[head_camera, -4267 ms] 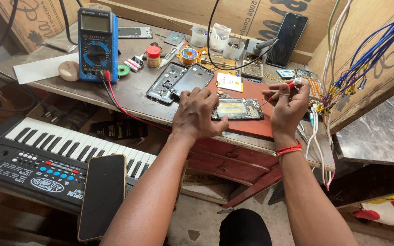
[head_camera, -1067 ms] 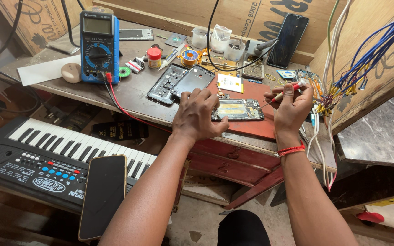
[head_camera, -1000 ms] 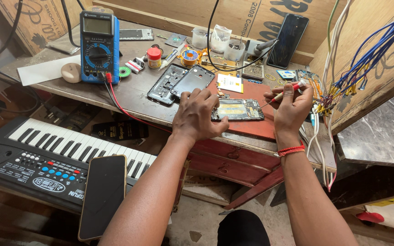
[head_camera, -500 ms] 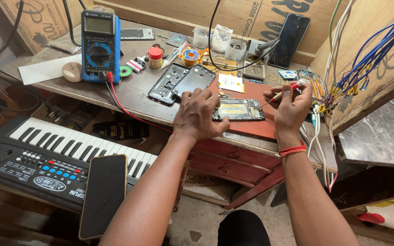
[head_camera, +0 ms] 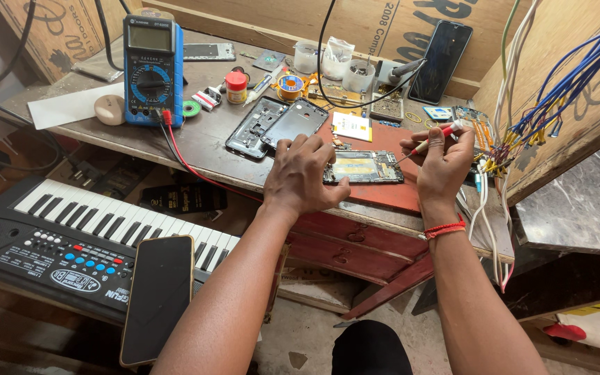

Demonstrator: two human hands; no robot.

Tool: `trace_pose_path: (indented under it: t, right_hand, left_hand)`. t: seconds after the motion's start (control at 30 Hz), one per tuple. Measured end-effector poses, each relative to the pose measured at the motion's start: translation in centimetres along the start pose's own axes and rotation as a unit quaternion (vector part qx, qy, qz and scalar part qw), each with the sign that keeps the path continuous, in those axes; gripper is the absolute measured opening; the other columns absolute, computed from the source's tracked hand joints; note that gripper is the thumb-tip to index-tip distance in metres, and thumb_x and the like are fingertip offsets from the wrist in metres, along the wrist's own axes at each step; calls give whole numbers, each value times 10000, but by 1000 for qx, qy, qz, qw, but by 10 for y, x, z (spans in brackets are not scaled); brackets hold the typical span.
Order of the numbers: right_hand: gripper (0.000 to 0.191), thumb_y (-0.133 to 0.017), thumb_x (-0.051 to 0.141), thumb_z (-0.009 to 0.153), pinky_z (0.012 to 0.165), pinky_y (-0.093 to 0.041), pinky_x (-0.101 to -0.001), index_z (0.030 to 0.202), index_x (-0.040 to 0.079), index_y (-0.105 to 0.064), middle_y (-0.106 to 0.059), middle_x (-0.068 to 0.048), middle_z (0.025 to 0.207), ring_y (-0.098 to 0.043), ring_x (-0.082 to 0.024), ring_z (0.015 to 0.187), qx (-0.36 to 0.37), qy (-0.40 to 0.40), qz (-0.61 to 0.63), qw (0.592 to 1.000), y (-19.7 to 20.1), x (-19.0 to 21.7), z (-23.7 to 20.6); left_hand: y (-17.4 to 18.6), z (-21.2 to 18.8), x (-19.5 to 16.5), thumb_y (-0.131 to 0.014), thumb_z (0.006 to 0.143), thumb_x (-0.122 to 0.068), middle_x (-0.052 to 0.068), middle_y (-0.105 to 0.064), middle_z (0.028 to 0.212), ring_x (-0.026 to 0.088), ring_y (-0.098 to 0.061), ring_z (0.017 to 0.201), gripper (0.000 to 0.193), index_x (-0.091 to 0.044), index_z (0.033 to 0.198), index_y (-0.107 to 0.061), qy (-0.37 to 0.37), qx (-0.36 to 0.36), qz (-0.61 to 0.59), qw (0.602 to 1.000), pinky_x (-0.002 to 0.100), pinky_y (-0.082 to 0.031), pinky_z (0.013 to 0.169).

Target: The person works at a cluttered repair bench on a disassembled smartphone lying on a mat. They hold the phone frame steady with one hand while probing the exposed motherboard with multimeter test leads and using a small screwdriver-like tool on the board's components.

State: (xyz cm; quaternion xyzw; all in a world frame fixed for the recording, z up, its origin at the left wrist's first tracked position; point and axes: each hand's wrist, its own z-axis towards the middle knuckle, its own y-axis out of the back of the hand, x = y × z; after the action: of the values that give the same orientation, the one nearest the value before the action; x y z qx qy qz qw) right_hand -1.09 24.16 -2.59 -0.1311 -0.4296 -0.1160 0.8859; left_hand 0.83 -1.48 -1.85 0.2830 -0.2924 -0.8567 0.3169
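Little has shifted since the earlier frames: both hands stay at the opened phone, and only the view has drifted slightly. The left hand lies palm down at the left end of the opened phone body, its fingers spread and curled, the fingertips pressing on the phone's edge and the thumb reaching along its near side, so that it steadies the phone rather than grips it. The phone lies flat on a red mat at the front of the workbench, its inner parts facing up. The right hand pinches a slim red-handled screwdriver between thumb and closed fingers, with the tip angled down to the phone's right end; whether it touches there is too fine to tell. A red thread band circles that wrist. Further back lie two dark phone shells and a blue multimeter with a red lead. A toy keyboard sits below the bench, with a black phone resting on it. Coloured wires hang at the right.
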Motion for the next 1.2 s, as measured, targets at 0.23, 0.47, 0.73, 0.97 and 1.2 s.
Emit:
trace_pose_path:
  t: [0.23,0.47,0.73,0.97,1.2]
  right_hand:
    - [155,-513,141,1136,699,-680,-359,1108,36,-402,-692,-158,961,-762,-236,792,-13,-33,35,999,3,-1,2]
    - [147,-512,143,1124,660,-677,-371,1099,32,-418,-691,-164,934,-760,-247,761,-45,-80,34,995,4,-5,5]
    - [142,-519,149,1124,665,-671,-384,1108,46,-423,-704,-160,920,-758,-252,759,-53,-78,63,994,3,-4,5]
    - [137,-471,189,1177,673,-619,-316,1180,68,-409,-690,-130,908,-725,-218,746,-34,55,53,997,2,8,-1]
    - [121,-557,139,1150,615,-440,-242,1144,22,-525,-654,-80,902,-542,-115,697,13,66,-33,997,-6,26,-6]
  left_hand:
    - [1,0,-2,-757,734,-436,59,-635,936,232,-603,934,337,-124,840,-688,6,12,3,1000,408,-408,909]
    - [1,0,-2,-764,720,-438,62,-638,942,237,-606,940,351,-120,851,-696,0,1,-3,1000,414,-408,903]
    - [1,0,-1,-763,724,-437,62,-634,938,236,-605,939,348,-120,848,-693,2,2,1,1000,413,-408,906]
    - [1,0,1,-765,719,-439,57,-633,929,237,-601,943,344,-122,830,-689,3,3,4,1000,414,-405,904]
    - [6,2,1,-756,717,-444,61,-628,924,238,-596,940,344,-121,810,-682,12,0,-2,1000,415,-404,899]
